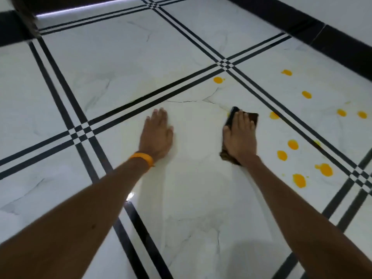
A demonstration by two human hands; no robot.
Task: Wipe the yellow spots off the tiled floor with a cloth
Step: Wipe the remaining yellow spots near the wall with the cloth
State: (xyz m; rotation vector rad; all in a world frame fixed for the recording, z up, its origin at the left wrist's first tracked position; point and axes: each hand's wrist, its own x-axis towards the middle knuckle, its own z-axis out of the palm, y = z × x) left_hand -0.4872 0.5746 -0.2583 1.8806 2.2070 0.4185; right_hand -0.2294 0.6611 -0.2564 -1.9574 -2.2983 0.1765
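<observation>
My right hand (240, 135) lies flat on a dark brown cloth (252, 117), pressing it onto the white marble tile floor (193, 198). The cloth shows beyond my fingertips and beside my wrist. My left hand (157, 135), an orange band on its wrist, rests palm down on the bare tile to the left, fingers spread, holding nothing. Several yellow spots lie to the right of the cloth: one close by (274, 115), a cluster nearer me (292, 144), a large one (325, 169), and one farther off near the stripe crossing (218, 80).
Black triple stripes (161, 93) cross the floor between tiles. A black skirting (314, 35) runs along the white wall at the upper right. A dark band with a lit strip (84, 8) borders the floor at the top left.
</observation>
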